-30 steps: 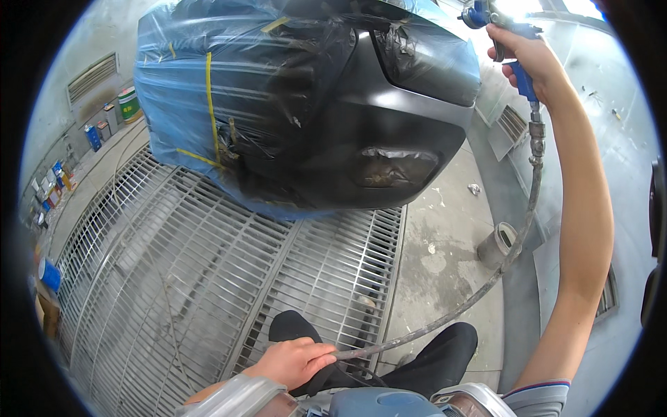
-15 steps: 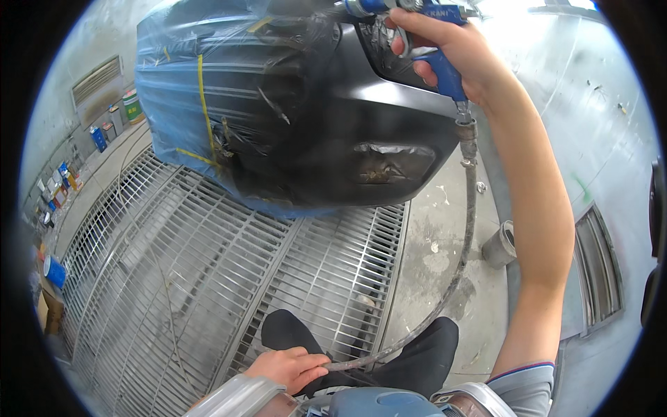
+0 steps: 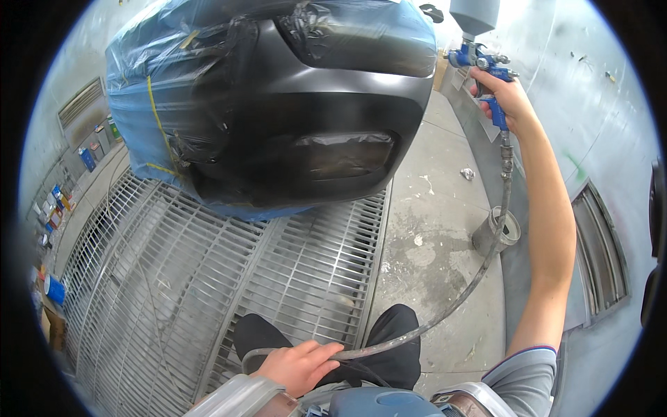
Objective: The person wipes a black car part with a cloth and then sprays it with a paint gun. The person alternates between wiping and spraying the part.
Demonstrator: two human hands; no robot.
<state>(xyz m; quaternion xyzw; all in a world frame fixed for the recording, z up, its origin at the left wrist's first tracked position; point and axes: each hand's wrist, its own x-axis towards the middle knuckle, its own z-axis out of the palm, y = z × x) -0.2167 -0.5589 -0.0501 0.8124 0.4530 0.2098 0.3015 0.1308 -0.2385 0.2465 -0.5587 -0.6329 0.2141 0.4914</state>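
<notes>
A blue spray gun [image 3: 495, 111] with a grey paint cup [image 3: 475, 15] on top is gripped in my right hand [image 3: 511, 101], held out at the upper right beside the car. From its handle a grey air hose [image 3: 445, 314] curves down to my lap. My left hand [image 3: 300, 366] is closed round that hose, low in front of my body. Ahead stands a car's bumper corner [image 3: 333, 115], coated black, with a film-covered opening [image 3: 345, 154] low in it. Blue masking film [image 3: 139, 90] with yellow tape strips wraps the rest of the car.
Steel floor grating [image 3: 174, 257] runs under the car and to the left. A paint-stained bucket [image 3: 496, 231] stands on the concrete at right, near the hose. Cans and bottles [image 3: 55, 201] line the left wall. A louvred vent [image 3: 601, 250] sits in the right wall.
My right hand has swung the spray gun right, away from the bumper, bringing the whole cup into view. The hose has shifted with it; my left hand has moved slightly right along it.
</notes>
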